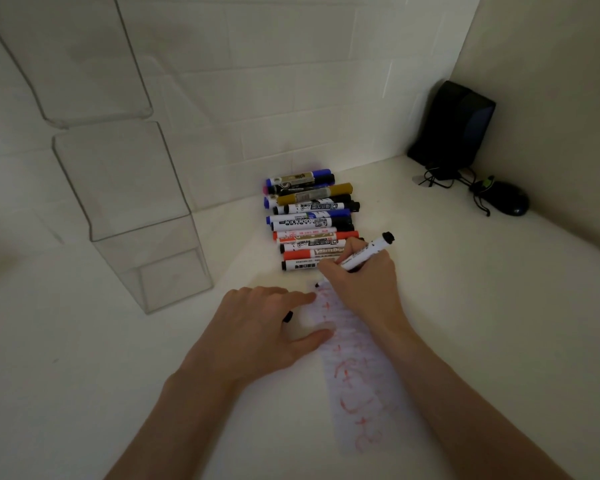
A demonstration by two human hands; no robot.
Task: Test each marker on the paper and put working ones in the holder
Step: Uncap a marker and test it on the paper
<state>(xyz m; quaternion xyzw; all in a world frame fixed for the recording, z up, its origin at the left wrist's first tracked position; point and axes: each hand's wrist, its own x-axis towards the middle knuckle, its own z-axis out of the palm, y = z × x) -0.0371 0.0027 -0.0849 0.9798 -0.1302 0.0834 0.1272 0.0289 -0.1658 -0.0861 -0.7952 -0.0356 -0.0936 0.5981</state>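
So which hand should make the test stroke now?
Probably the right hand: it grips the uncapped marker, tip at the paper; the left hand holds a black cap and pins the paper.

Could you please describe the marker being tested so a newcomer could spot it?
Start at the paper strip with red scribbles on the table. At its far end, the right hand grips a white, black-ended marker, the only one tilted up, outside the pile.
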